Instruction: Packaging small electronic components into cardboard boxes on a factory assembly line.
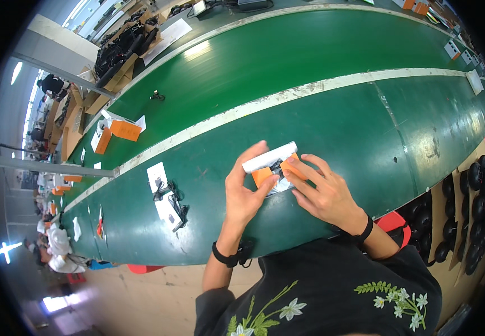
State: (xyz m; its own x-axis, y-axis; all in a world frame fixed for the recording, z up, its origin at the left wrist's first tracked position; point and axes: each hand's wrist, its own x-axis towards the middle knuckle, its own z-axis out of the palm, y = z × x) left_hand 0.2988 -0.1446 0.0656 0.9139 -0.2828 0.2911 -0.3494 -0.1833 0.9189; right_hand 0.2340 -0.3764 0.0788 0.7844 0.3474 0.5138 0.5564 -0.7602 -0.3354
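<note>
Over the green table (343, 129), a small white and orange carton (271, 157) is held between my two hands, its top open. My left hand (242, 190) grips its left end, the thumb on an orange flap and the fingers along the far side. On the right end, my right hand (326, 193) has its fingertips on the other orange flap. Something dark, like a cable, shows inside the carton; the rest of the contents is hidden by flaps and fingers. Left of my hands lie black coiled cables (176, 204) on white cards or leaflets (161, 189).
Beyond a pale rail (265, 105) runs a green conveyor belt (287, 47). Open orange and white cartons (123, 130) and a small black cable (156, 96) rest on it. A red-handled tool (100, 225) lies at the left. Trays of black rounded parts (477, 187) stand at the right.
</note>
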